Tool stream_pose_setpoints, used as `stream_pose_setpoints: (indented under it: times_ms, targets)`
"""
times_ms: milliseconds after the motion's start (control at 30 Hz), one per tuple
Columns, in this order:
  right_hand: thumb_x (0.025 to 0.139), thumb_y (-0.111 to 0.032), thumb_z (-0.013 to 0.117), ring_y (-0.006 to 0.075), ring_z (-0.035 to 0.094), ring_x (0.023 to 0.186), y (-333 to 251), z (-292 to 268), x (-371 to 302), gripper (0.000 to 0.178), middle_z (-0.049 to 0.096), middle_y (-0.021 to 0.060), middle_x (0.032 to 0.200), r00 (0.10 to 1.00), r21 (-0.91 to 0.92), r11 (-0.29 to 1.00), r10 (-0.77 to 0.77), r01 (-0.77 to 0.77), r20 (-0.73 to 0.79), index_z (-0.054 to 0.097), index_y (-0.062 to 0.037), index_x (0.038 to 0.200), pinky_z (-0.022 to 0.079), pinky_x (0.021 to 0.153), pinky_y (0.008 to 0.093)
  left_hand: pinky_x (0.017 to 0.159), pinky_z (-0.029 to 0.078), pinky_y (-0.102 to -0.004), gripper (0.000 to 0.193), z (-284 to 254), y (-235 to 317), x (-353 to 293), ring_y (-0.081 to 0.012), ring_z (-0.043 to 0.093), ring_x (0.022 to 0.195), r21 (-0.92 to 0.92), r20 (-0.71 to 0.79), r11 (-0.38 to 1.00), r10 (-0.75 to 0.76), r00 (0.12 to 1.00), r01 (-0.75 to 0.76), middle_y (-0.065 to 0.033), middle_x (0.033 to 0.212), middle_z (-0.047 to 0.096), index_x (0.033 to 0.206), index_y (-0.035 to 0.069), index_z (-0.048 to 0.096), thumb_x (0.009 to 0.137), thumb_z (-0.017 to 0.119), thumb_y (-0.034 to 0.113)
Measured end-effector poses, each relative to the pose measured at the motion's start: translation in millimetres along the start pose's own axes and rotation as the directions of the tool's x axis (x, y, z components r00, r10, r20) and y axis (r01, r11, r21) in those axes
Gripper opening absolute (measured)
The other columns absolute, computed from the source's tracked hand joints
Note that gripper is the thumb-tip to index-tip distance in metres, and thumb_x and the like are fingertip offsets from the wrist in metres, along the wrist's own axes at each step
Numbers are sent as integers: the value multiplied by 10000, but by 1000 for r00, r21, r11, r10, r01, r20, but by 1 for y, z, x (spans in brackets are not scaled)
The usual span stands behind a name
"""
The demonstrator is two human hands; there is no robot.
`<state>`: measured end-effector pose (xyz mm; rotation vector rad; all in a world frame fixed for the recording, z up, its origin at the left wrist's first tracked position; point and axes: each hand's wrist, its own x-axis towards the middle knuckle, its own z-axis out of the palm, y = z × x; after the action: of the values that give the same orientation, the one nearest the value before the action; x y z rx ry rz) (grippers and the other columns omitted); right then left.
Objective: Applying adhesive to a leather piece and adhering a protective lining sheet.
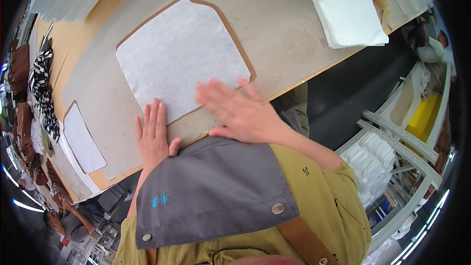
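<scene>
Our left hand (155, 130): flat, palm down, held wide; thumb out to the side, middle fingers close together, fingertips resting over the near-left corner of a white sheet. Grips nothing.

Our right hand (240, 112): palm down, fingers long and parted, blurred, above the near-right edge of the same sheet. Grips nothing; whether it touches, we cannot tell.

White sheet: one, large, matte, faintly mottled, with a stepped far corner; lies flat in front of us on a brown panel (237, 44), which shows as a narrow rim on the far and right sides.

Counter (289, 49): smooth grey top, scuffed, with a pale wood-coloured edge.

Small white piece (84, 140): narrow, curved on one side, brown along its edge; lies well to our left.

Stack of white sheets (343, 10): soft, at the far right of the counter.

Striped cloth (43, 83): black and white, bunched, far left.

Grey apron (211, 191): smooth fabric, metal snaps; its flap hides part of the counter's near edge.

Metal rack (402, 149): right of us, white bundle (370, 157) inside.

Another person (68, 225): lower left, beyond the counter.
</scene>
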<state>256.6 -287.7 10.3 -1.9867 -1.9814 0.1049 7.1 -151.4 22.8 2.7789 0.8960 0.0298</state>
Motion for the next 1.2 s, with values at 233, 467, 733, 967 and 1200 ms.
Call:
stream_pose_setpoints:
  times_ms: [233, 467, 733, 967, 1200]
  targets:
    - [912, -655, 559, 182, 236, 1548, 2, -12, -5, 897, 284, 21, 1672, 958, -8, 977, 210, -212, 196, 314, -135, 1601, 98, 1240, 526, 1234, 189, -523, 819, -7, 5, 1, -290, 335, 1509, -4, 26, 1000, -10, 1000, 10, -83, 1615, 393, 1563, 97, 391, 1007, 310, 693]
    - [919, -687, 518, 248, 231, 1555, 14, -25, 12, 974, 238, 103, 1684, 932, -106, 931, 357, -350, 59, 265, -38, 1600, 114, 1222, 540, 1234, 179, -528, 777, -5, -2, -9, -294, 333, 1508, -83, -27, 996, -25, 999, 22, -81, 1606, 402, 1552, 100, 407, 1014, 360, 658]
    - [902, -618, 610, 238, 204, 1561, -22, 3, 69, 919, 227, 71, 1690, 983, 73, 994, -92, 81, 159, 294, -116, 1604, 175, 1233, 508, 1223, 192, -530, 668, -7, -10, -19, -314, 385, 1477, -48, -32, 997, -53, 998, 52, -66, 1556, 476, 1470, 150, 545, 1020, 406, 624]
    - [906, -636, 592, 240, 180, 1567, -16, 0, 79, 968, 176, 90, 1702, 953, 101, 988, 81, -115, 292, 229, -87, 1616, 179, 1234, 511, 1220, 151, -563, 695, -6, -11, -15, -327, 404, 1461, -54, -73, 997, -57, 996, 53, -52, 1518, 520, 1429, 173, 592, 996, 394, 680]
    - [894, -655, 602, 256, 167, 1571, 10, -14, 71, 1027, 172, 115, 1701, 873, -136, 886, 461, -443, 160, 193, -54, 1620, 142, 1235, 533, 1216, 139, -581, 735, -10, -7, -17, -327, 403, 1460, -69, -54, 994, -85, 995, 81, -44, 1515, 523, 1426, 174, 596, 979, 381, 717]
